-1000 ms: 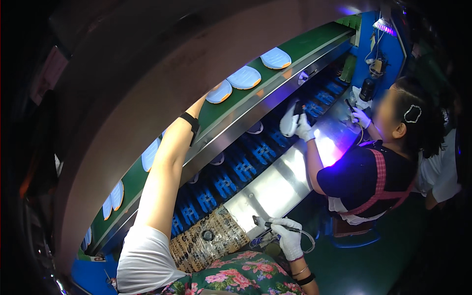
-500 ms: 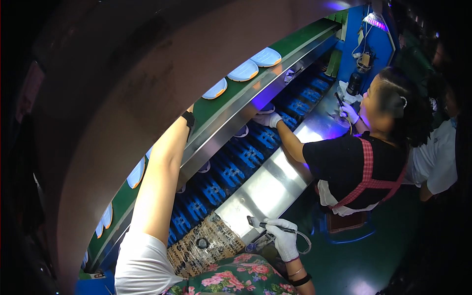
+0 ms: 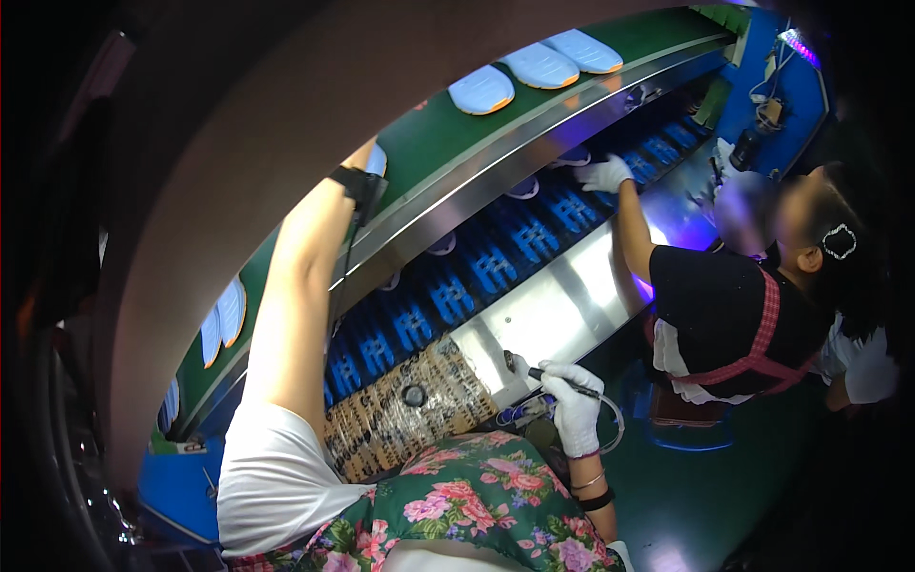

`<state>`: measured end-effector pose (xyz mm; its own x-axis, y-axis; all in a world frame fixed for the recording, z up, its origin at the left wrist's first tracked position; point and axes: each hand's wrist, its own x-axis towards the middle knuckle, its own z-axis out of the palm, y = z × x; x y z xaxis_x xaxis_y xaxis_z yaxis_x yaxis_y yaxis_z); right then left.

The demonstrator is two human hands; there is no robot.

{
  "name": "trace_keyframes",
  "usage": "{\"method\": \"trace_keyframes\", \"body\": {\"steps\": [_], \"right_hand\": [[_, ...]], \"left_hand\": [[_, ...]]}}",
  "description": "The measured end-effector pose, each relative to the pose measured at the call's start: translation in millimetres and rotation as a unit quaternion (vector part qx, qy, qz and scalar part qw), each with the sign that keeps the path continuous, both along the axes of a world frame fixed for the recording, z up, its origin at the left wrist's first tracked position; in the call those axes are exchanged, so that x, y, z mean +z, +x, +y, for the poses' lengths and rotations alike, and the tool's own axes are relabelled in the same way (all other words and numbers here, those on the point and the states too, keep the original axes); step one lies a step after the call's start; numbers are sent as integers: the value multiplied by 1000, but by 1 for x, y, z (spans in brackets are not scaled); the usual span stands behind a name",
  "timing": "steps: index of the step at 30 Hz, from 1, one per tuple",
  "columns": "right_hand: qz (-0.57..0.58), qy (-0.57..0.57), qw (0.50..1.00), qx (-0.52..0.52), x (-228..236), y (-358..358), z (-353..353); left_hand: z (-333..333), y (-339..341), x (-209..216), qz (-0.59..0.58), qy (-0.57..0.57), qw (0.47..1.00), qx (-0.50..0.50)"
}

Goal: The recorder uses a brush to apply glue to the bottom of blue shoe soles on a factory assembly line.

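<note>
My right hand point(image 3: 575, 410), in a white glove, is closed around a black-handled brush point(image 3: 555, 377) with a thin tube looping from its back. The brush's dark tip is over the metal ledge. My left arm reaches up across the green upper belt point(image 3: 419, 148). Only the wrist end of my left hand point(image 3: 363, 155) shows, above a black strap; its fingers are hidden behind a large dark curved surface. Beside it a pale blue shoe sole point(image 3: 377, 160) lies partly covered. More pale soles with orange edges point(image 3: 481, 91) lie farther along the belt.
Below the belt runs a lower track of blue holders point(image 3: 453, 297) with dark shoes point(image 3: 522, 188). A metal ledge point(image 3: 558, 319) borders it, its near end wrapped in taped brown covering point(image 3: 405, 410). At right a co-worker's gloved hand point(image 3: 607, 173) reaches toward the shoes. A lamp point(image 3: 799, 46) hangs far right.
The view has shifted, so the belt and co-worker sit farther right. My left arm still reaches to the belt, now beside a sole. My right hand keeps the brush. The co-worker's hand has moved off a shoe.
</note>
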<state>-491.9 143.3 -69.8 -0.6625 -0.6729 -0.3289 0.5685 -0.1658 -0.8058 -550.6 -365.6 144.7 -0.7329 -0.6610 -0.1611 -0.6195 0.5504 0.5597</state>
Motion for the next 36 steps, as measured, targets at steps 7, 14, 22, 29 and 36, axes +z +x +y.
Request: {"method": "trace_keyframes", "body": {"steps": [7,14,22,29,36], "right_hand": [[-1,-30,998,49,-25,14,11],[25,-37,997,56,-9,23,13],[39,-35,997,49,-10,31,19],[62,-25,996,61,-8,32,17],[57,-19,998,21,-9,22,22]], "left_hand": [[-25,164,-12,-99,-235,966,-36],[29,166,-16,-184,-98,976,61],[22,150,-12,-180,-95,970,133],[-25,113,-6,-122,-253,959,37],[46,-6,-9,-47,-237,969,-48]]}}
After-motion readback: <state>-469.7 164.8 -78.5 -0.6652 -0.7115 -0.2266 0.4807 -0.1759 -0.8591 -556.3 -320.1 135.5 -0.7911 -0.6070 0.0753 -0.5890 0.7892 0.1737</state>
